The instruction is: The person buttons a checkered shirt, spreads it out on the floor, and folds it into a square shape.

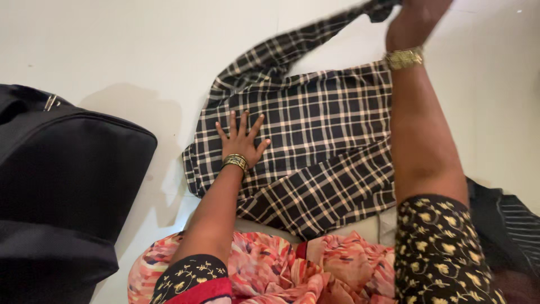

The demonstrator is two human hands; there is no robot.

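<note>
Black gold-flowered sleeves, gold bangles

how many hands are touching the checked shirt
2: the left hand lies flat on the checked shirt; the right hand holds its sleeve at the top edge, partly out of frame.

Left hand is down flat, palm pressed, fingers spread wide like a fan and pointing away from the body. The left forearm runs straight back toward the lower edge of view, elbow slightly bent, with a stack of gold bangles sitting right at the wrist. Right hand reaches far forward at the top edge, partly cut off and motion-blurred, fingers closed in a grip. The right arm is stretched long, nearly straight, a gold band at its wrist.
</note>
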